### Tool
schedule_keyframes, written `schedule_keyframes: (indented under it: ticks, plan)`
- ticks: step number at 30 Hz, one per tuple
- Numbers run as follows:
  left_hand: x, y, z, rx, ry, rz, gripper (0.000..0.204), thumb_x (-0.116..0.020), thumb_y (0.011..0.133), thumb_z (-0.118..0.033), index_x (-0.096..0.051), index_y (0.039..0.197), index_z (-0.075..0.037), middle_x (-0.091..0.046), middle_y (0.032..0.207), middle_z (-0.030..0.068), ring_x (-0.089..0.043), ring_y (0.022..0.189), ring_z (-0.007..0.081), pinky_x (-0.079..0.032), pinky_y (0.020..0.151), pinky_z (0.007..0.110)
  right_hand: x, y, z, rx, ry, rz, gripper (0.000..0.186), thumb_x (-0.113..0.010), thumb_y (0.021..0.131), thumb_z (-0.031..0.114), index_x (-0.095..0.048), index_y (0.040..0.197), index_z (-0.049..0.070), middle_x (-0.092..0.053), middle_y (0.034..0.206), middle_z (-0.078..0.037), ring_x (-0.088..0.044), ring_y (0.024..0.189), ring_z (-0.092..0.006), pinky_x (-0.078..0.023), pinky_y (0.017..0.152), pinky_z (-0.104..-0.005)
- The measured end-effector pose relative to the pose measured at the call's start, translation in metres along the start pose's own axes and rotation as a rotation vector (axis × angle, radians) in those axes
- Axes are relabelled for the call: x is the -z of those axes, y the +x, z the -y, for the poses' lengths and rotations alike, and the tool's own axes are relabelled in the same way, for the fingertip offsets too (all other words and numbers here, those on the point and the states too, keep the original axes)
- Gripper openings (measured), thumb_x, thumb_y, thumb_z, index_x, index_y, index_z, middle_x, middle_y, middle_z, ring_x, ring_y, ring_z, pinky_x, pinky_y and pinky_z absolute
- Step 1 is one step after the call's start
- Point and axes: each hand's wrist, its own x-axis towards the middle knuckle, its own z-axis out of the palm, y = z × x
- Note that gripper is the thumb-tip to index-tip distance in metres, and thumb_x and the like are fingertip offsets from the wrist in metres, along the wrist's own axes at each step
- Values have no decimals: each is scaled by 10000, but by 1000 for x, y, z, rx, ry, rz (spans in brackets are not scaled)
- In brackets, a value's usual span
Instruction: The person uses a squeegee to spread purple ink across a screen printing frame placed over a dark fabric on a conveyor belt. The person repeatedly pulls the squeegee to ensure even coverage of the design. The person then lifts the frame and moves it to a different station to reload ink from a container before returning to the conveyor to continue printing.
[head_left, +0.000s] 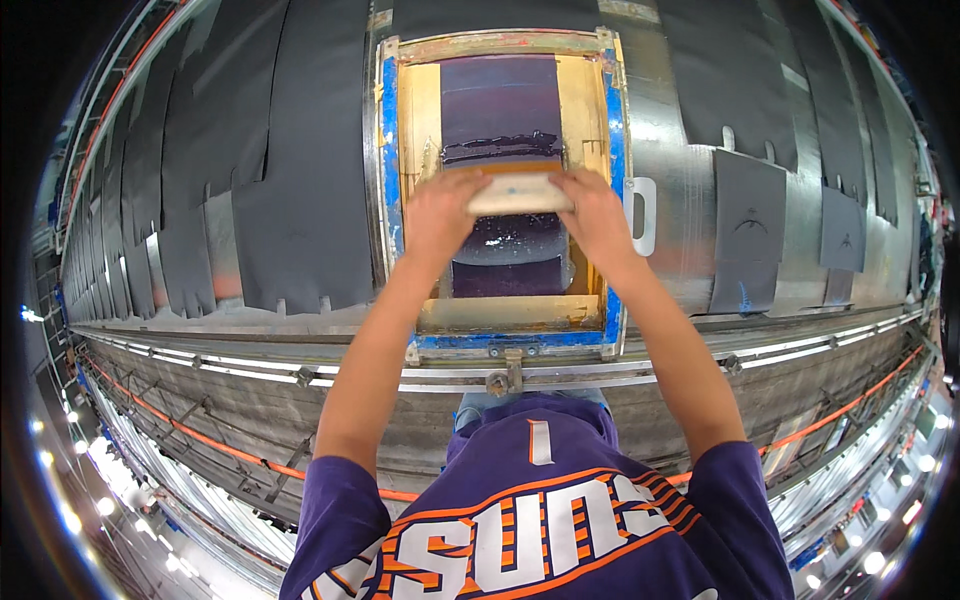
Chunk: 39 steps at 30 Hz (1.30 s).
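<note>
A squeegee with a pale handle lies crosswise on a screen printing frame. My left hand grips the squeegee's left end, and my right hand grips its right end. Under the blade runs the frame's dark purple mesh panel, bordered by yellowish strips and blue tape. Wet, glossy ink spreads on the near side of the squeegee. Another dark ridge of ink lies just beyond it. The squeegee hides the mesh beneath it.
Dark fabric pieces cover the long metal table left of the frame. On its right lie more dark pieces, some bearing small printed marks. A metal rail with a clamp runs along the near edge. A white oval handle sits beside the frame.
</note>
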Motion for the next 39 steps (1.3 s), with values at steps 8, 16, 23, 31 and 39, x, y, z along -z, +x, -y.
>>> schedule_keyframes:
  ticks: [8,16,23,31,39]
  plan:
    - [14,-101,-48,57,-83,120,524,-637,689,100,-744,1148,-129,-711,1242,43,-670,1101,269,-529,953,421,-4,-114,26,-33,148,61,498,-765,783,88,-634,1253,-15,-607,1267,-184,-577,1177,-362,-484,1016,-442]
    - [23,23,4,45,-111,72,318,-737,792,-70,-776,1092,-169,-764,1057,53,-724,926,261,-589,834,387,34,-45,-85,-390,181,-398,394,-719,914,268,-642,1262,100,-654,980,-166,-606,806,-235,-487,730,-388]
    - [8,-62,-19,-35,-47,77,657,-726,693,56,-652,1321,-120,-624,1390,81,-566,1298,316,-443,1124,436,21,-28,-70,-483,382,-517,172,-632,974,193,-676,1089,73,-533,606,-82,-484,574,-129,-409,549,-351]
    - [67,-185,-23,29,-125,71,720,-678,646,89,-647,1333,-125,-599,1421,65,-525,1342,304,-412,1154,469,2,-1,10,-470,497,-548,187,-606,1001,186,-679,1110,53,-685,843,-99,-573,742,-133,-481,713,-310]
    - [173,-257,142,56,-53,103,711,-663,641,68,-630,1329,-108,-615,1374,76,-557,1267,315,-446,1093,467,-160,57,156,-389,612,-571,160,-595,1002,148,-667,1103,47,-683,913,-101,-606,820,-137,-496,769,-305]
